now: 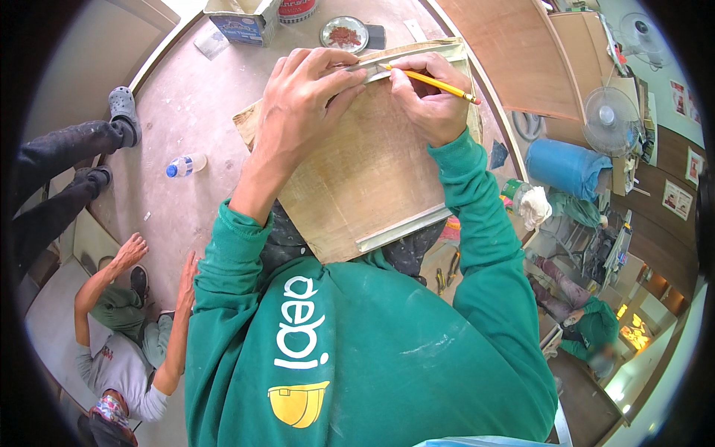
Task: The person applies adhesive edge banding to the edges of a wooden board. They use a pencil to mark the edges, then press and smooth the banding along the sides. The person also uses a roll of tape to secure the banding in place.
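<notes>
A square plywood board point(357, 171) rests across my lap, its edges rough. Along its far edge runs a pale metal angle strip point(439, 56), and a second strip point(406, 228) lies near the edge closest to me. My left hand point(309, 93) bends over the far strip, thumb and fingers gripping its left part. A yellow pencil point(439, 83) is pinched in my right hand point(430, 104), its tip touching or just above the far strip beside my left fingertips.
Beyond the board are a box point(242, 26), a red can point(296, 7) and a round tin of reddish bits point(344, 34). A water bottle point(186, 165) lies left. People sit lower left and far right; another's legs stand left. Pliers point(453, 267) lie right of my lap.
</notes>
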Motion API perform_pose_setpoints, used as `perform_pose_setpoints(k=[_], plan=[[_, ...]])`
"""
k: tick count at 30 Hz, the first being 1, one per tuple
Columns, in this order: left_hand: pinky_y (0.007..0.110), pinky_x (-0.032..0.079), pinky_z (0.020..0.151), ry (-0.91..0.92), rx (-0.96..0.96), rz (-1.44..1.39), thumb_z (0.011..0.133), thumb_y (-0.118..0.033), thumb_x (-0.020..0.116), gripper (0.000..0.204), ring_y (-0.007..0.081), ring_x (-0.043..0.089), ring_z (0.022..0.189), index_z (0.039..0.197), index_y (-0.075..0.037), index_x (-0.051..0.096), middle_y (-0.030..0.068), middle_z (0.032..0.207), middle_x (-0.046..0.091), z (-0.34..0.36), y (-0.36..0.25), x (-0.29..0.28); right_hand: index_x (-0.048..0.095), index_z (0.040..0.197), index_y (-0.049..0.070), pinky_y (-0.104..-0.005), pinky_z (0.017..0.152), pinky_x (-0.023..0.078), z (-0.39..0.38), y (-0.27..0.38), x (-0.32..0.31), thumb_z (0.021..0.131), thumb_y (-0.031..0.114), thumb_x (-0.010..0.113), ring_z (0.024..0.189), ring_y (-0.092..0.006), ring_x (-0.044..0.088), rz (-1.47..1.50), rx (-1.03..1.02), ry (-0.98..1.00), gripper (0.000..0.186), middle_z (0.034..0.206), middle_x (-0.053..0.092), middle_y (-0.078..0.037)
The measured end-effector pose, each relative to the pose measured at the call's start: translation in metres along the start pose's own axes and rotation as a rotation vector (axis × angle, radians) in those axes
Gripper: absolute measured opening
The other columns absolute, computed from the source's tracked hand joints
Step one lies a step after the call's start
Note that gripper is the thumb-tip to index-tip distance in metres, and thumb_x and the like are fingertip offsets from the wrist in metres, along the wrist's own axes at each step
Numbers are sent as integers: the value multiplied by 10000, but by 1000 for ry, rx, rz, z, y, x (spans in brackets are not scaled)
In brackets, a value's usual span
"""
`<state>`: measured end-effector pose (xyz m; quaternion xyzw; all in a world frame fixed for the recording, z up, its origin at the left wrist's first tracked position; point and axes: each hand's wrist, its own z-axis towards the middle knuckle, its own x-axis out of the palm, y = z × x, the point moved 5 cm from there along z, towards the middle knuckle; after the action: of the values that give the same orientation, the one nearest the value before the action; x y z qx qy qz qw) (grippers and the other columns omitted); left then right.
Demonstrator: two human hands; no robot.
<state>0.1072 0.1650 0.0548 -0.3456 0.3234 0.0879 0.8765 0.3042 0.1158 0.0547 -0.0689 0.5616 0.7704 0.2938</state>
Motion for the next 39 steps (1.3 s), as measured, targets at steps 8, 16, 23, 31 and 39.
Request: perform_pose_setpoints(k=[8, 16, 23, 31, 39], plan=[[397, 533, 938, 0, 8, 17, 864, -167, 851, 166, 241, 674, 1085, 1026, -140, 837, -13, 1157, 757, 1, 2, 1, 783, 1026, 10, -295, 738, 585, -7, -11, -6, 916, 20, 757, 839, -143, 735, 255, 171, 40, 114, 959, 784, -72], [433, 543, 969, 34, -182, 150, 820, -377, 904, 406, 264, 682, 1136, 1074, -74, 815, 71, 1152, 762, 1, 3, -14, 689, 1302, -46, -296, 953, 551, -75, 11, -129, 1132, 215, 571, 1042, -153, 720, -125, 219, -238, 334, 1185, 780, -140], [420, 572, 832, 414, -679, 238, 823, -593, 868, 634, 290, 734, 921, 1091, -25, 786, 148, 988, 770, -31, 32, -51, 620, 1444, -43, -328, 1037, 528, -174, -36, -138, 1136, 257, 577, 1169, -174, 671, 124, 607, -339, 432, 1287, 734, -128], [400, 587, 863, 401, -520, 129, 853, -534, 859, 682, 293, 760, 953, 1217, 32, 752, 205, 1049, 780, 60, 60, -46, 578, 1491, -64, -371, 1088, 510, -199, -16, -105, 1163, 264, 498, 1223, -224, 664, 55, 482, -397, 471, 1353, 697, -172], [474, 538, 1046, 86, -169, 400, 898, -453, 860, 719, 378, 696, 1186, 1426, -12, 649, 230, 1287, 727, 44, 57, -24, 629, 1455, -44, -437, 1111, 485, -202, 17, -121, 1184, 534, 236, 1260, -315, 621, -221, 257, -500, 750, 1397, 634, -191]])
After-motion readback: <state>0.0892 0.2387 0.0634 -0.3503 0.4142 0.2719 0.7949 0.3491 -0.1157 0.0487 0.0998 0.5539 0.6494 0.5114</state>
